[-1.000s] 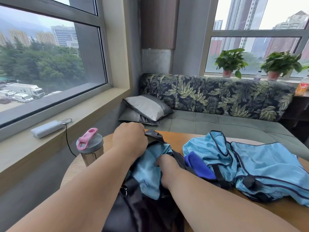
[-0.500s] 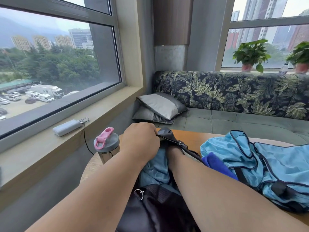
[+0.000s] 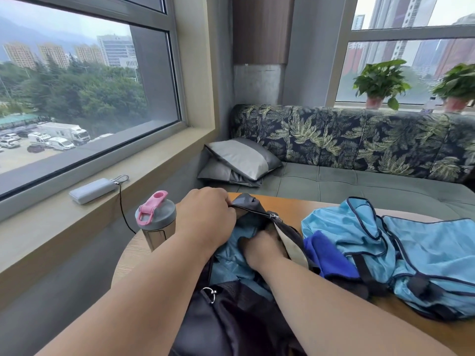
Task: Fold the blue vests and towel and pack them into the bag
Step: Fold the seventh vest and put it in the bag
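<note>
Head view: nearest the camera lies the black bag [image 3: 231,322], its mouth held open on the tabletop [image 3: 290,209]. The left hand [image 3: 205,217] is clenched on the bag's far rim beside the zip, lifting it. The right hand [image 3: 262,249] is pushed down inside the opening, onto a light blue vest [image 3: 231,255] already partly in the bag; its fingers are hidden by the rim and the cloth, so whether the vest is gripped or only pressed cannot be told. The step in hand is judged to be the tucking of this vest into the bag.

To do it well, the rim should be kept lifted and taut by the left hand so the opening is not allowed to collapse, and the vest should be pressed flat toward the bottom and corners rather than bunched near the mouth. Cloth should be kept away from the zip teeth, since room must be left for what is to follow.

Just right of the bag, a dark blue towel [image 3: 329,255] lies touching it. Beyond that, another light blue vest [image 3: 411,247] is spread loosely, not yet folded. To the left a shaker bottle [image 3: 156,222] stands close by the left wrist and could be knocked if the bag is tugged sideways.
</note>
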The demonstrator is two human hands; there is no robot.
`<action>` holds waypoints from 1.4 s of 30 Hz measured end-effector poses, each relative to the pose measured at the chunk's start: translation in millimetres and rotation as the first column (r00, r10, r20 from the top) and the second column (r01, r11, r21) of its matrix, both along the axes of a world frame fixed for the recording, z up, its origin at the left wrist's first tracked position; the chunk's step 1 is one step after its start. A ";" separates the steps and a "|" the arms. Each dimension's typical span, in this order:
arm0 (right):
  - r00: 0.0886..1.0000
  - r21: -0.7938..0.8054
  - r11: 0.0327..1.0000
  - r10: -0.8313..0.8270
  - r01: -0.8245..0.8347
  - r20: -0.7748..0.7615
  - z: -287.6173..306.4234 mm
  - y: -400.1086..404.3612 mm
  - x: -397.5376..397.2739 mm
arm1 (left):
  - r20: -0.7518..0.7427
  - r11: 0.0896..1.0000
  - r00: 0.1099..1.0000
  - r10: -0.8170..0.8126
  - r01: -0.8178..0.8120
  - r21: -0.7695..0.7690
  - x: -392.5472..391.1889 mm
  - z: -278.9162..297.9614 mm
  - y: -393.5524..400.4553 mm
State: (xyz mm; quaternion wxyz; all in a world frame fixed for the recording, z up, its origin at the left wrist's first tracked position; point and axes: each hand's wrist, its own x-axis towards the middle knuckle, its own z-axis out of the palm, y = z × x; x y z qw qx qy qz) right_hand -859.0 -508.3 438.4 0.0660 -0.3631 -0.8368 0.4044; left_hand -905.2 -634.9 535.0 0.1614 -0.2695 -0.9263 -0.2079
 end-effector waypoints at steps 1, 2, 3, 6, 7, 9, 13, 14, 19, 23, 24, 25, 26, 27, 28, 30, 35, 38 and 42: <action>1.000 0.108 0.994 0.000 0.002 -0.022 -1.7 0.0 8.2 | -0.004 1.000 1.000 0.001 -0.001 0.003 1.2 0.8 0.5; 0.999 0.243 0.969 0.045 -0.039 -0.020 -4.5 -1.9 15.0 | -0.008 1.000 1.000 0.002 -0.002 0.003 2.2 1.8 0.7; 0.991 0.362 0.924 0.132 -0.122 -0.002 -8.2 -3.6 18.3 | -0.012 1.000 1.000 0.003 -0.003 -0.003 3.7 2.7 0.9; 0.908 0.526 0.743 0.382 -0.413 0.174 -15.5 1.3 13.1 | -0.016 0.999 1.000 0.003 -0.004 -0.037 8.9 5.4 0.3; 0.878 0.476 0.738 0.424 -0.478 0.223 -14.8 5.2 10.8 | -0.014 0.999 1.000 0.003 -0.003 -0.045 10.1 5.4 -0.4; 0.823 0.352 0.747 0.473 -0.564 0.315 -17.0 11.0 5.7 | -0.012 0.999 1.000 0.003 -0.004 -0.053 11.5 5.2 -2.4; 0.812 0.243 0.795 0.456 -0.555 0.364 -13.3 18.4 -0.7 | -0.014 0.998 1.000 -0.001 0.000 -0.061 10.1 2.9 -3.2; 0.806 0.254 0.784 0.462 -0.566 0.371 -10.5 18.2 -2.4 | -0.014 0.998 1.000 -0.002 0.001 -0.062 9.7 2.6 -3.1; 0.779 0.301 0.743 0.450 -0.598 0.436 -2.1 10.0 -4.2 | -0.031 0.998 1.000 -0.003 0.002 -0.060 7.1 0.9 0.7; 0.774 0.332 0.712 0.481 -0.619 0.412 2.2 9.2 4.3 | -0.031 0.998 1.000 0.002 -0.004 -0.059 4.3 -1.9 1.3; 0.775 0.334 0.710 0.487 -0.620 0.403 3.3 8.0 7.1 | -0.028 0.998 1.000 0.004 -0.006 -0.058 4.1 -2.8 0.4; 0.802 0.327 0.743 0.470 -0.585 0.368 2.7 7.4 9.3 | -0.026 0.998 1.000 0.002 -0.004 -0.059 3.6 -3.7 -0.3; 0.842 0.314 0.789 0.438 -0.528 0.316 2.1 8.5 10.0 | -0.026 0.998 1.000 -0.001 -0.001 -0.056 3.3 -4.5 -0.5; 0.870 0.301 0.825 0.400 -0.478 0.287 4.1 8.6 13.9 | -0.024 0.999 1.000 -0.003 0.002 -0.049 3.3 -5.7 -1.0; 0.890 0.304 0.842 0.379 -0.445 0.255 3.3 10.2 17.9 | -0.022 0.999 1.000 -0.008 0.007 -0.038 4.0 -6.6 -1.3; 0.911 0.270 0.872 0.370 -0.408 0.184 6.1 13.9 32.1 | -0.029 1.000 0.999 -0.019 0.018 -0.014 7.7 -9.1 -1.1; 0.959 0.223 0.938 0.280 -0.267 -0.031 29.4 16.1 100.7 | -0.073 1.000 0.997 -0.022 0.023 0.004 26.8 -11.6 -1.9; 0.968 0.242 0.939 0.252 -0.243 -0.006 38.0 23.2 144.4 | -0.083 0.998 0.996 -0.039 0.043 0.052 40.9 -11.3 -1.0; 0.976 0.146 0.982 0.140 -0.116 -0.166 38.2 30.0 188.7 | -0.069 0.992 0.993 -0.092 0.097 0.075 70.1 -11.1 12.9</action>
